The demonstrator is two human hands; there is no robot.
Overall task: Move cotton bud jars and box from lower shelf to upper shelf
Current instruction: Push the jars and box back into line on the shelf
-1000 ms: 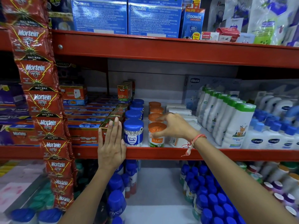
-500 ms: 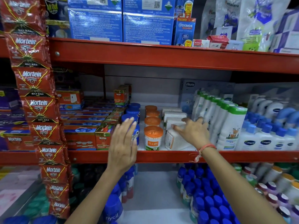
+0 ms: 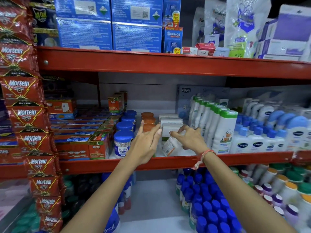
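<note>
Our right fingers (image 3: 175, 133) close on the tilted white box (image 3: 170, 145); the left hand (image 3: 146, 143) is spread open, covering the front orange-lidded jar (image 3: 148, 127).

We should level the box before sliding it near. The blue-lidded jar (image 3: 122, 144), just left, shows cotton buds packed upright.

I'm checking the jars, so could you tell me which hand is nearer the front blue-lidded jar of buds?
Left. The left hand is just right of the blue-lidded jar, almost touching it. The right hand is farther right, on the tilted white box.
</note>
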